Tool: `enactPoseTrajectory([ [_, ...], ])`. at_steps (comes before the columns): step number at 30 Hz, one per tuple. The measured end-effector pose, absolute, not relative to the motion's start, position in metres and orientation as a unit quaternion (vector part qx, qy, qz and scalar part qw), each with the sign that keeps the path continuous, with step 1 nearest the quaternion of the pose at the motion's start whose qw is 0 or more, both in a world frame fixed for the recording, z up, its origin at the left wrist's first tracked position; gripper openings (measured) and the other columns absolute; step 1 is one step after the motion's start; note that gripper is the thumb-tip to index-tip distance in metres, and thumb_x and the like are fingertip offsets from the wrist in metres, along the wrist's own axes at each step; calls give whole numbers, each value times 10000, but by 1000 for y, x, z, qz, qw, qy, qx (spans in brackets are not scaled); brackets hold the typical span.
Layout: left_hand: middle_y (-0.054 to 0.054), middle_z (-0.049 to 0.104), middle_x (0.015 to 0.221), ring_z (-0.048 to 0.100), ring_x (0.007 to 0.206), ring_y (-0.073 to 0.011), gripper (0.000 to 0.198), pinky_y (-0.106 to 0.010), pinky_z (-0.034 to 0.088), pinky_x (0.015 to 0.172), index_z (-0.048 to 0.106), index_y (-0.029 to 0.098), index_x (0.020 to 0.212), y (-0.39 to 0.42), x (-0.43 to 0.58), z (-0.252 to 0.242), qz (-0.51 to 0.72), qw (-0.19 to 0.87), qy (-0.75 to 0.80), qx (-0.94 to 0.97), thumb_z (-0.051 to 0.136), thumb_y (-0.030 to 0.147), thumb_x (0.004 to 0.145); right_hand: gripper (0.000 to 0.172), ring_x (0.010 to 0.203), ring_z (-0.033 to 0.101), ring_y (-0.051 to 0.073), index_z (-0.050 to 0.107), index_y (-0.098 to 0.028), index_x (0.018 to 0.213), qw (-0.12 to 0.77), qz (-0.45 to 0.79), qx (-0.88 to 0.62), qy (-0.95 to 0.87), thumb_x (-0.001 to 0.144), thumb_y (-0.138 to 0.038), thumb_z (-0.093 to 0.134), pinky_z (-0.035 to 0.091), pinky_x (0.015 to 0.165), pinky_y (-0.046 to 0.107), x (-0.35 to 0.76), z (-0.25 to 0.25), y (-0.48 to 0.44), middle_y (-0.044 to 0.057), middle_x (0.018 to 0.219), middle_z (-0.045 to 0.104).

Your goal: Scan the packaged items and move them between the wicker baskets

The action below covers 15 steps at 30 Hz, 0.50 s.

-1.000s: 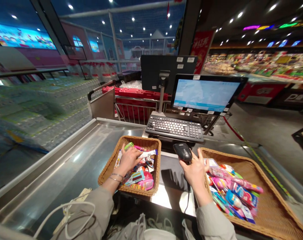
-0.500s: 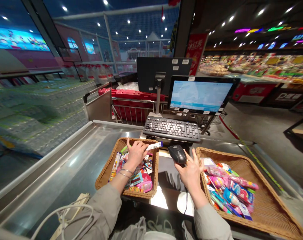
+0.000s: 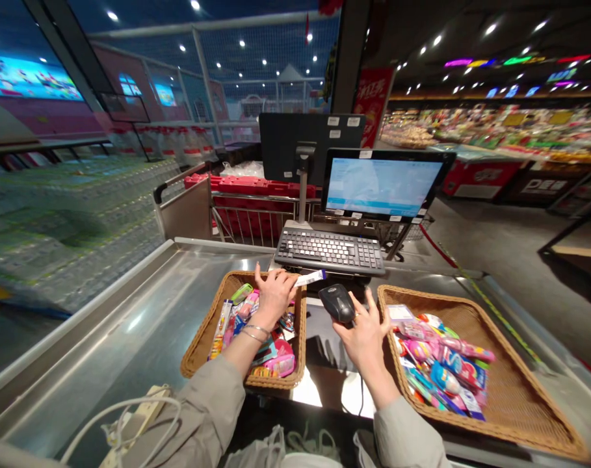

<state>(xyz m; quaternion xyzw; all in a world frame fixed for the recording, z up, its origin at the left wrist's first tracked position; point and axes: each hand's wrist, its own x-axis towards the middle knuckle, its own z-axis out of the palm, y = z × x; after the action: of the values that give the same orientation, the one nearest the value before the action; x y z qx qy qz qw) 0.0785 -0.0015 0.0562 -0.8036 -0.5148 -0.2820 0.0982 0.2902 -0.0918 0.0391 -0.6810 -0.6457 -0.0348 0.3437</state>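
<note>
Left hand: the left hand [image 3: 274, 296] is above the left basket, fingers clamped on a slim white packet.
White packet: the white packet [image 3: 309, 279] sticks out over the left basket's far right corner, its blue end near the scanner.
Right hand: the right hand [image 3: 366, 335] has its thumb and some fingers closed on a black scanner [image 3: 337, 303], other fingers spread; the exact grip is partly hidden.
Left basket: the left basket [image 3: 196, 356] sits by the near edge of the metal surface [image 3: 144, 312], holding small colourful packages.
Right basket: the right basket [image 3: 517, 396] lies toward the surface's near right corner, more packages along its left side.
Far edge: a keyboard [image 3: 330, 251], with a lit screen [image 3: 380, 185] behind it.
</note>
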Motion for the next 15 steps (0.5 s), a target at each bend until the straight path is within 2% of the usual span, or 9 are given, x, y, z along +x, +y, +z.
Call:
enactPoseTrajectory([
  [8,-41,735,1007,563,1125,-290,218,-708,-67,1120,686,304,1088,3,89,57,-291,94,-505,-807,555,299,914,218,1398,318,341,717,-216,928,340,-46,-678,-650,782,-316,589,124,1093,625,290,43,-95,99,1271,648],
  [15,-40,736,996,567,1115,-284,216,-691,-74,1130,687,298,1082,4,93,56,-292,108,-494,-812,538,310,926,206,1412,305,316,724,-227,924,338,-45,-677,-652,758,-300,625,117,1122,594,292,44,-96,63,1279,649],
])
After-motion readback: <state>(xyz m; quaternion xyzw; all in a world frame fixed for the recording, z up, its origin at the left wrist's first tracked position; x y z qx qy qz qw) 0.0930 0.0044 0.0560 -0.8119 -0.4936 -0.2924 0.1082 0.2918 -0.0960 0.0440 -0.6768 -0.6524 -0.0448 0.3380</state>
